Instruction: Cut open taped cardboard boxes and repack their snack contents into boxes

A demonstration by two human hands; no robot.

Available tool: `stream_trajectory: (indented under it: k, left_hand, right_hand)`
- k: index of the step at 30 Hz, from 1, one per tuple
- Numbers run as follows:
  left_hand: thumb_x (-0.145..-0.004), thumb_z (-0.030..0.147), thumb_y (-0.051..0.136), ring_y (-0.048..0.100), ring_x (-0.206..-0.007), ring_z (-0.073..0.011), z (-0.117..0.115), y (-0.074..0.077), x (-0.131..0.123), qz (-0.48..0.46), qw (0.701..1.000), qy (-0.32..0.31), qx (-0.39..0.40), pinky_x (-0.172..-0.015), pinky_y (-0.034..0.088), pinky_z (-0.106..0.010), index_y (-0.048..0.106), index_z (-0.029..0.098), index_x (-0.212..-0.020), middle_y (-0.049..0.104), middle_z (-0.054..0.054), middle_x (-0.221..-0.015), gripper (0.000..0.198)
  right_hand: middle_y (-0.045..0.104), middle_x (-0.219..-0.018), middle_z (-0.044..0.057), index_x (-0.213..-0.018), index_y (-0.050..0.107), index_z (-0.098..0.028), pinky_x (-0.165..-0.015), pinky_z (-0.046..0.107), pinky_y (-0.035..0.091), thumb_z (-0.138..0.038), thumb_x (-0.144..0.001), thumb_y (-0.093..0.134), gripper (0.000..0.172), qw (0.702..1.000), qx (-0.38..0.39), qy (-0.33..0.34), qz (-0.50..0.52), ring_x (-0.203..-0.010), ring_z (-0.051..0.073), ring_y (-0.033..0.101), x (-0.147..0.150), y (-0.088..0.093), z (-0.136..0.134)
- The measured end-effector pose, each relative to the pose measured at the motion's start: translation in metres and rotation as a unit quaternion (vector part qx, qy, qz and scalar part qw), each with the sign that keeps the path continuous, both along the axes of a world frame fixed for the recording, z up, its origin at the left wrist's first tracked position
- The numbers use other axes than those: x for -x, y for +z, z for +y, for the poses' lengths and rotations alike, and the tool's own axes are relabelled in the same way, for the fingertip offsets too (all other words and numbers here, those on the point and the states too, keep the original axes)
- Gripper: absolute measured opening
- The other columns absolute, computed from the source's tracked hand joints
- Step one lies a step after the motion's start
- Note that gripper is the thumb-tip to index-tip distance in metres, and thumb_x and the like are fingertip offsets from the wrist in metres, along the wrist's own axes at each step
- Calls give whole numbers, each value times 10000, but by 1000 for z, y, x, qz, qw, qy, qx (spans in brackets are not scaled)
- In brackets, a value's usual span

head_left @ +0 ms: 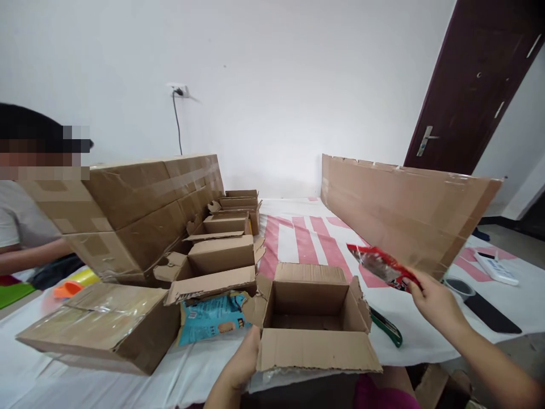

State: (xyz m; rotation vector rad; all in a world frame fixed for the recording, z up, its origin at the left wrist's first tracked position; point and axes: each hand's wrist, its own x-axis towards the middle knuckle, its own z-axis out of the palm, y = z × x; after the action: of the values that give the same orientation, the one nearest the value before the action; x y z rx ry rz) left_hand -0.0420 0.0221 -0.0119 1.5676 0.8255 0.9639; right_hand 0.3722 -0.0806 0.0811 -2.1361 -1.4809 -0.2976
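An open cardboard box (315,349) with its flaps spread stands at the table's front edge, and nothing shows inside it. My left hand (242,363) grips the left side of this box; its fingertips are partly hidden against the wall and flap. Off to the box's right, my right hand (436,304) is closed on one end of a red packet (378,264) with a silvery, see-through middle. The packet is held in the air, away from the box. Below it, a green-handled tool (388,328) lies close to the box's right wall.
Several open boxes (217,278) run back along the left, beside a large carton wall (157,210). A blue snack bag (213,318) and a taped box (102,324) lie front left. A cardboard panel (400,210) stands right. Another person's arm (34,257) is at far left.
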Motion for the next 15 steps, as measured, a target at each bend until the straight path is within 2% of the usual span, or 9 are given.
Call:
stream_trajectory:
  k: [3, 5, 7, 9, 11, 13, 15]
  left_hand:
    - [-473, 654, 805, 654, -841, -279, 0, 1, 0, 8, 999, -37, 27, -799, 557, -456, 650, 180, -925, 712, -102, -891, 673]
    - [-465, 645, 813, 654, -873, -284, 0, 1, -3, 6, 998, -53, 37, -822, 551, -461, 646, 171, -957, 709, -105, -917, 703]
    - [-445, 631, 826, 654, -909, -291, 0, 2, -6, 0, 997, -68, 39, -840, 548, -457, 647, 167, -989, 711, -100, -921, 737]
    - [-446, 609, 837, 651, -952, -299, -1, 5, -7, -15, 995, -84, 43, -838, 553, -448, 648, 167, -1028, 717, -99, -933, 755]
    - [-472, 576, 844, 643, -994, -308, -2, 8, -8, -28, 993, -101, 47, -831, 558, -444, 644, 173, -1073, 721, -101, -959, 751]
    - [-490, 549, 847, 641, -1004, -310, -3, 11, -8, -22, 993, -108, 53, -820, 562, -439, 635, 181, -1109, 723, -102, -974, 751]
    - [-486, 556, 847, 649, -976, -310, -3, 12, -9, -5, 992, -115, 60, -803, 563, -434, 627, 175, -1126, 725, -107, -966, 777]
  right_hand:
    - [603, -1306, 157, -1251, 584, -138, -893, 456, 504, -286, -924, 273, 475, 993, 47, 0, -111, -1104, 323, 619, -14, -45, 4]
    - [611, -1294, 159, -1228, 605, -140, -911, 454, 499, -290, -904, 297, 471, 986, 89, 22, -137, -1089, 315, 629, -22, -76, 8]
    - [620, -1279, 163, -1199, 623, -157, -876, 507, 506, -355, -852, 376, 469, 982, 126, 26, -136, -1063, 352, 635, -26, -98, 10]
    - [606, -1287, 187, -1173, 630, -157, -881, 589, 478, -450, -791, 449, 515, 986, 102, 5, -131, -1130, 423, 579, -21, -107, 9]
    - [585, -1304, 203, -1194, 604, -153, -963, 615, 422, -507, -790, 458, 557, 994, 25, 20, -107, -1236, 440, 492, -7, -108, 1]
    - [530, -1380, 176, -1330, 493, -171, -1049, 549, 389, -493, -851, 414, 582, 994, -23, 100, -46, -1312, 380, 440, 13, -109, -9]
    - [453, -1464, 135, -1479, 281, -211, -1056, 489, 414, -507, -859, 422, 701, 981, -12, 195, 21, -1345, 343, 417, 36, -121, -16]
